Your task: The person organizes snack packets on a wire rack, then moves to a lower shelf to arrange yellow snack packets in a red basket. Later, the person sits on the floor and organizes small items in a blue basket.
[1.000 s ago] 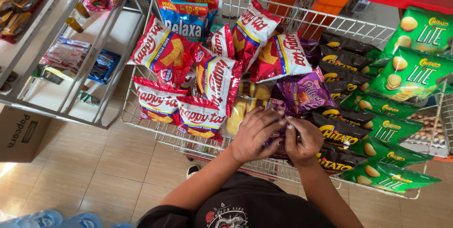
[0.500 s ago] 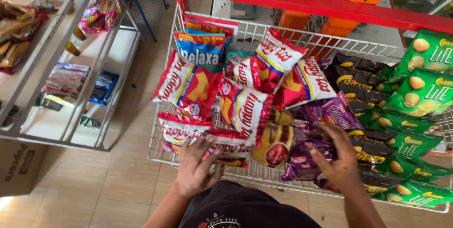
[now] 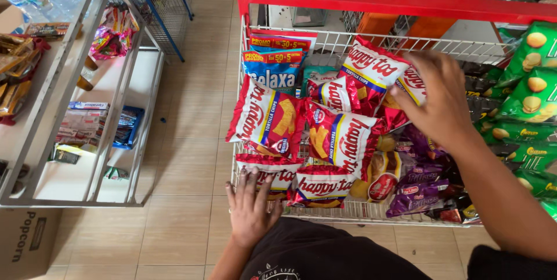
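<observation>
Right hand (image 3: 439,97) is up at the far right of the wire basket (image 3: 325,42) now, fingers spread and curled loosely over a red and white chip bag (image 3: 413,83) near the back edge; that grip is apart, resting on the bag, and I cannot tell that it has closed on anything. Left hand (image 3: 250,207) sits at the near left corner, fingers splayed flat and open on the front rim, touching the lower edge of a red chip bag (image 3: 268,171) that lies there. Judging by the layout, the sorting looks partly done: red bags are gathered toward the left and middle, purple snack packs (image 3: 420,190) sit at the near edge toward the right, green bags (image 3: 525,91) stack down the right side, and blue packs (image 3: 271,71) stand at the back left. Still, the red ones overlap at odd angles, so straightening seems left to do. The bag under the right hand is tilted, its long axis running from the near left up toward the far right corner, top end away from the person. The big red tortilla chip bag (image 3: 264,119) in the middle leans the other way, long axis roughly near-to-far, top tipped toward the left edge.
</observation>
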